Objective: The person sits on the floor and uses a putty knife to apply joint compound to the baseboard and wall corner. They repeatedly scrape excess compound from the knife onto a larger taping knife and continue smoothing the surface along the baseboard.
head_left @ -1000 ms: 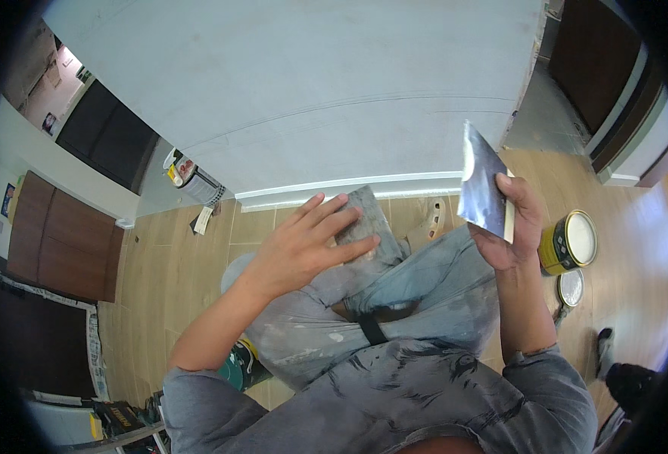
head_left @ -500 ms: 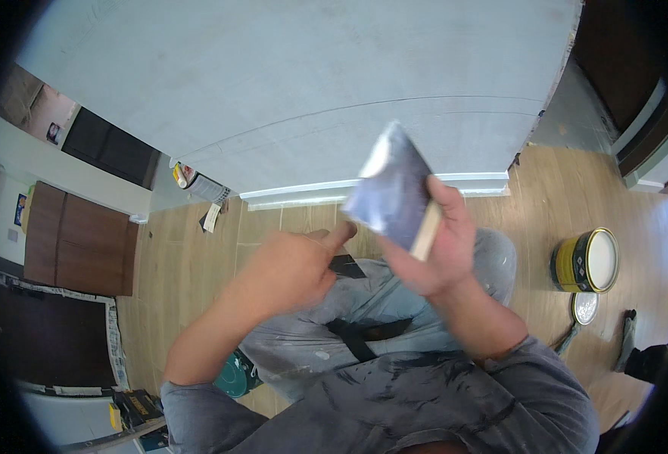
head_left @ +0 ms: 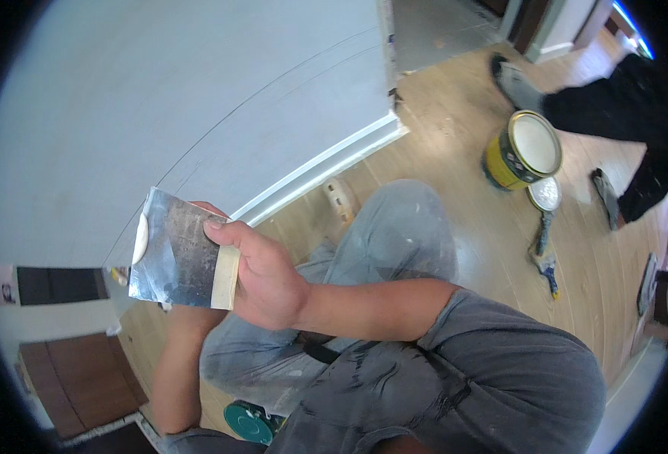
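Putty knife [head_left: 176, 257] in right hand [head_left: 267, 278]

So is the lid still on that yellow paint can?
No, the yellow paint can stands open on the wood floor, white paint showing inside.

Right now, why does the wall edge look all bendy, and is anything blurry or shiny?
In the head view, the fisheye lens bends the white baseboard into a curve and blackens the corners; the metal scraper blade in the right hand shines with soft glare; the paint can looks sharp; the dark trouser leg of another person near the rim looks stretched.
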Demonstrator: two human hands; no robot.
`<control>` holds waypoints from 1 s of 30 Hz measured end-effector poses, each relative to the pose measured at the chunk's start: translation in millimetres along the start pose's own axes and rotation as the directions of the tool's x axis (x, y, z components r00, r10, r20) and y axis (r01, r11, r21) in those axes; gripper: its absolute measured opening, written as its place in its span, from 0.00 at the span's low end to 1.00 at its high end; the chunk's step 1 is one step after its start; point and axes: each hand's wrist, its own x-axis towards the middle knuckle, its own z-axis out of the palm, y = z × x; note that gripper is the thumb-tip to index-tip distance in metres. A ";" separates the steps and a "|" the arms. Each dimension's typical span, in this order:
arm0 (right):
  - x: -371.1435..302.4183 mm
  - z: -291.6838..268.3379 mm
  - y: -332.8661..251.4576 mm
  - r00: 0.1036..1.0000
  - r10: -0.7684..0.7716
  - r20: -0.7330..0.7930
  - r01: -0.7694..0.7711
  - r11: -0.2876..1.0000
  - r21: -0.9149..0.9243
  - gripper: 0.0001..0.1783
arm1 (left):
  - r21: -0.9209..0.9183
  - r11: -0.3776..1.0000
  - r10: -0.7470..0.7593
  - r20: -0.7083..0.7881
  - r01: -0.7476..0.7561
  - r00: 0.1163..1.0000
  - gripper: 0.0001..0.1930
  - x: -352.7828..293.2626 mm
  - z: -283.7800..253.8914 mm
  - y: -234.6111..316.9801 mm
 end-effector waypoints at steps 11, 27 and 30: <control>-19.1 -1.3 -77.1 0.926 -0.375 0.035 0.149 0.279 -0.949 0.33 | -0.867 -0.410 -0.753 0.146 -0.284 0.641 0.21 -21.1 54.2 33.3; 2.6 12.0 -106.9 0.755 0.579 0.308 0.656 -0.668 -0.351 0.33 | -0.727 -0.619 -0.530 0.107 -0.297 0.841 0.18 -6.4 39.0 53.0; 8.5 13.8 -121.7 0.772 0.592 0.230 0.635 -0.715 -0.292 0.34 | -0.694 -0.680 -0.493 0.197 -0.235 0.847 0.21 -6.1 43.6 53.6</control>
